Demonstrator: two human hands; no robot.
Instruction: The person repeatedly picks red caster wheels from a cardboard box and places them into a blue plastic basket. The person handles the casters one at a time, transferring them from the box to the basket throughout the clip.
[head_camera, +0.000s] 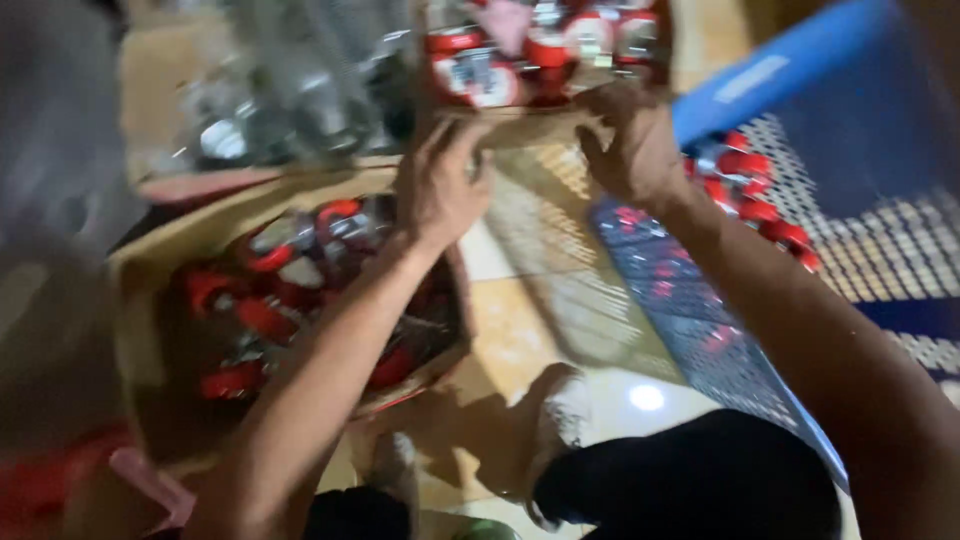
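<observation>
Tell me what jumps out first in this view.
Both hands, the left hand and right hand, grip the near edge of a cardboard box of red-and-silver parts at top centre. A second open box of similar parts sits lower left, and a blue plastic crate stands at right.

Single head view, steeply downward, close — over floor (520, 340)

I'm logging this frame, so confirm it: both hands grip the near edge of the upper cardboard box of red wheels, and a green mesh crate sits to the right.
Wrong on the colour. The head view shows the mesh crate is blue, not green. The rest stands: the left hand and right hand grip the near edge of the upper cardboard box of red wheels.
</observation>
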